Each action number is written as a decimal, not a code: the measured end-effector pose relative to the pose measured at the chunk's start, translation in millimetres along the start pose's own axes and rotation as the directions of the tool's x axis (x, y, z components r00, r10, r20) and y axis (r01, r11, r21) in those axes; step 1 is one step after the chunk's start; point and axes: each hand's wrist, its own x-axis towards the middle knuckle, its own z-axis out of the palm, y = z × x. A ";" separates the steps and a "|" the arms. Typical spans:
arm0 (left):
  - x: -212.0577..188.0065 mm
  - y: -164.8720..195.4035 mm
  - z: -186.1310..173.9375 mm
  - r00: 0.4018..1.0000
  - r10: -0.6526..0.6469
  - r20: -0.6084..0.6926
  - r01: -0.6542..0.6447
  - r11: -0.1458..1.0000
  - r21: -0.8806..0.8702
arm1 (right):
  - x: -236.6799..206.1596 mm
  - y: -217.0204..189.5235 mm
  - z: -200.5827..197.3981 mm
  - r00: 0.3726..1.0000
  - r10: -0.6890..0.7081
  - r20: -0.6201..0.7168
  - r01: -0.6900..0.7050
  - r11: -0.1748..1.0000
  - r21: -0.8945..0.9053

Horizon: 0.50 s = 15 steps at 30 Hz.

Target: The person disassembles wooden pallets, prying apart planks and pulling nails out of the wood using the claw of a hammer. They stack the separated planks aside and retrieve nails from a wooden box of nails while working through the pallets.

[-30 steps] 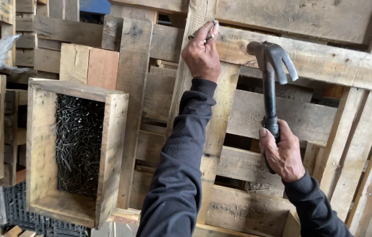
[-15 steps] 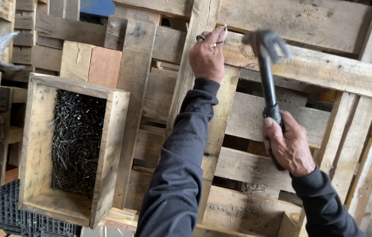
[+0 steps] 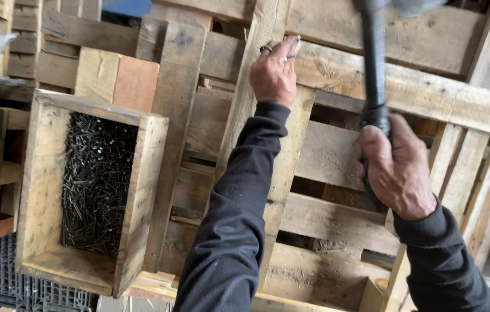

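Wooden box [image 3: 43,190] at 9 o'clock, open side to camera, filled with dark nails [image 3: 96,185]; sits on a black plastic crate [image 3: 2,277] at 7 o'clock. Both in much the same place as half a second ago.

Left hand [image 3: 274,75] at 12 o'clock, resting on the upright plank of the pallet [image 3: 326,156]. Thumb and forefinger pinched shut on a nail [image 3: 297,39] held against the wood; ring on one finger. Grip unchanged from the earlier frame.

Right hand [image 3: 398,170] at 3 o'clock, closed in a full fist round the black handle of the hammer [image 3: 375,63]. Hammer now raised: head blurred, cut by the top edge at 1 o'clock, well apart from the nail. Half a second ago the head sat just beside the left hand's fingers.
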 end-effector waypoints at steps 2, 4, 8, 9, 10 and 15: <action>-0.6 -1.0 -0.4 1.000 -0.011 0.019 0.011 0.999 -0.038 | -9.0 4.0 -1.1 0.995 0.039 -0.091 0.007 0.887 0.461; -0.4 -3.7 -0.4 1.000 0.014 0.007 -0.014 0.999 -0.043 | -18.0 8.3 0.5 0.957 -0.272 -0.105 0.291 0.906 0.307; -0.1 -6.8 5.0 1.000 0.014 0.003 -0.013 0.999 -0.045 | 7.4 16.3 2.2 0.988 -0.127 0.086 0.057 0.825 0.563; 0.9 -8.0 5.0 1.000 0.000 0.024 0.001 1.000 -0.015 | 16.8 18.3 2.7 0.989 -0.016 0.146 -0.026 0.959 0.281; 1.7 -6.6 5.4 0.999 -0.017 0.044 0.016 1.000 0.013 | 28.6 19.0 2.1 0.979 0.109 0.171 -0.104 0.994 -0.034; -1.7 -13.0 -8.6 0.999 0.045 0.026 -0.040 0.985 -0.165 | 4.4 13.0 -6.3 0.989 0.139 0.052 -0.126 0.970 -0.207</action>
